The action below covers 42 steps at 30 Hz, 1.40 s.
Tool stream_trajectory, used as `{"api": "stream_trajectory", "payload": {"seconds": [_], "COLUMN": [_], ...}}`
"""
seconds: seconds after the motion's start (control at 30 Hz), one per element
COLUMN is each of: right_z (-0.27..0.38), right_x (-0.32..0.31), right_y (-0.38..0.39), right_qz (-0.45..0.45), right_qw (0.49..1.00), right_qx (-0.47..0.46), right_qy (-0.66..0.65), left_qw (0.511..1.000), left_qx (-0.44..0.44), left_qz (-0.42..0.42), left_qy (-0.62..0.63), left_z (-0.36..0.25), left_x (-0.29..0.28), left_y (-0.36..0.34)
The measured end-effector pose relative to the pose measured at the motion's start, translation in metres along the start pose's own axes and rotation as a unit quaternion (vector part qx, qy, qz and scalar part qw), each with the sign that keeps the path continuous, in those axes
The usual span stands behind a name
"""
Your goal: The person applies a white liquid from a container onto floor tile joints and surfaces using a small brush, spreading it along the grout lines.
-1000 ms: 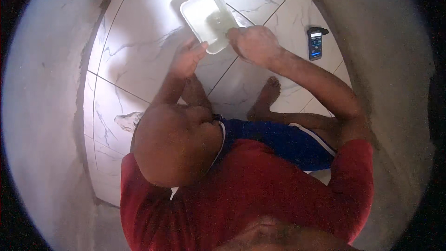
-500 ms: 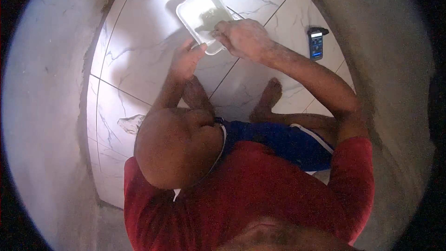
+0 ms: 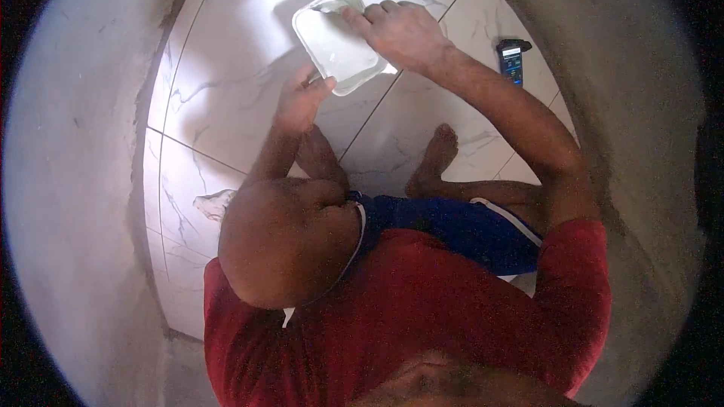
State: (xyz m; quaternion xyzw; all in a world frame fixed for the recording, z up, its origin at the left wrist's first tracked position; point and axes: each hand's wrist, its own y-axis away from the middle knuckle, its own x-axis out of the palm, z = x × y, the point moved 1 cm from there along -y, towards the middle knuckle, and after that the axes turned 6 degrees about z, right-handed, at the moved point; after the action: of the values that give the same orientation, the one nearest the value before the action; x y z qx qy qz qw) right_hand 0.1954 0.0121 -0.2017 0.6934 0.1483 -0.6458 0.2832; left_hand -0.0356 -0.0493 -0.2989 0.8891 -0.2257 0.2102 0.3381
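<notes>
A white, shallow rectangular tray with rounded corners [image 3: 339, 53] is held tilted above the tiled floor. My left hand [image 3: 302, 98] is closed on its near left corner, with the thumb over the rim. Across the tray's far right side reaches my right hand [image 3: 407, 34], its fingers curled and its fingertips over the far part of the inside. Whether the right fingers pinch something small cannot be made out. A grey patch lies inside the tray beside those fingertips, perhaps a shadow.
On the floor to the right lies a dark phone-like device with a lit screen [image 3: 512, 68]. A crumpled whitish thing [image 3: 213, 204] sits by my left knee. Grey walls [image 3: 83, 181] rise on both sides of the marbled tiles [image 3: 226, 75]. My bare right foot [image 3: 435, 157] rests below the tray.
My right hand has moved from the tray's near right part up to its far end. The tray has shifted slightly right and nearer. My left hand keeps its hold.
</notes>
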Motion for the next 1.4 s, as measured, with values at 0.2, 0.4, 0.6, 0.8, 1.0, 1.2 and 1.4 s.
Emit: {"api": "stream_trajectory", "payload": {"seconds": [0.2,0.4,0.6,0.8,1.0,1.2,1.4], "right_z": [0.012,0.001,0.012,0.024,0.036,0.039,0.018], "right_x": [0.007,-0.012,0.005,0.019,0.021,0.021,-0.01], "right_y": [0.019,-0.002,0.013,0.032,0.034,0.029,0.031], "right_qz": [0.085,-0.018,0.075,0.015,0.006,-0.02,-0.104], "right_qw": [0.996,1.0,0.996,0.991,0.974,0.981,0.988], "right_qx": [-0.034,-0.013,-0.018,0.017,0.004,-0.022,-0.08], "right_qy": [-0.024,-0.019,-0.036,-0.134,-0.225,-0.191,-0.084], "left_qw": [0.999,1.0,0.997,0.997,0.988,0.991,0.985], "left_qx": [0.004,0.0,0.032,0.039,0.059,0.06,0.068], "left_qz": [-0.029,-0.006,-0.01,-0.043,-0.064,-0.077,-0.092], "left_qy": [0.021,0.019,0.068,0.042,0.127,0.095,0.126], "left_z": [0.001,0.008,0.01,0.008,0.01,0.005,0.001], "left_x": [-0.003,-0.003,-0.005,-0.007,-0.012,-0.008,-0.011], "left_y": [0.004,-0.001,0.001,0.0,0.0,0.0,0.005]}}
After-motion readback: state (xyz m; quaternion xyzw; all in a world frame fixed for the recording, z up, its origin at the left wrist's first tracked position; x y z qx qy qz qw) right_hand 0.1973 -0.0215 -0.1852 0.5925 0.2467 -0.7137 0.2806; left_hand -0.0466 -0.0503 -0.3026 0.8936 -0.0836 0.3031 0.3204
